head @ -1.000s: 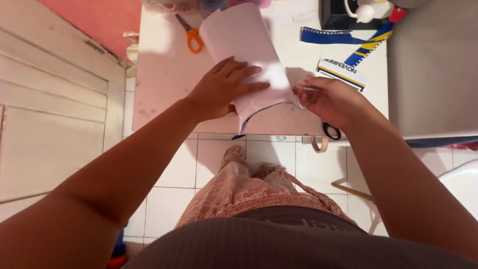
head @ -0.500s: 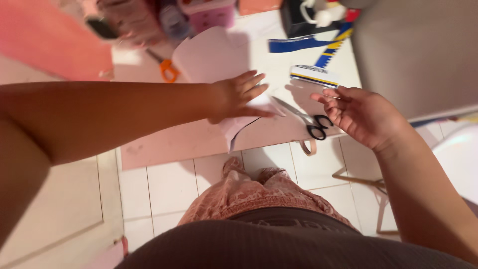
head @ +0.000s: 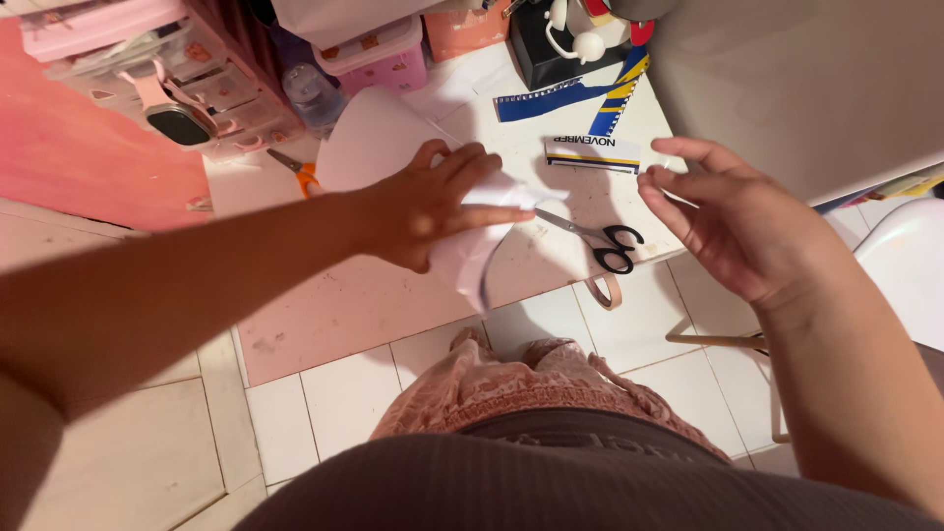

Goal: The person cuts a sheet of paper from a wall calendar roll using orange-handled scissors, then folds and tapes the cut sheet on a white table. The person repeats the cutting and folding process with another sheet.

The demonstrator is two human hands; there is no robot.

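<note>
Left hand (head: pixel 428 202) pressed flat on a curled white paper sheet (head: pixel 379 138) near the table's (head: pixel 344 305) front edge, right hand (head: pixel 733 221) open, grasping nothing, hovering past the right edge, black-handled scissors (head: pixel 595 236) lying between them, orange-handled scissors (head: pixel 300 175) behind the sheet.

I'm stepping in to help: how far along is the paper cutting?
Done: the white paper sheet already has a curved cut edge near the table's front. In hand: the left hand presses the sheet flat; the right hand hovers open, and the black-handled scissors lie on the table. Left: most of the sheet looks uncut.
</note>
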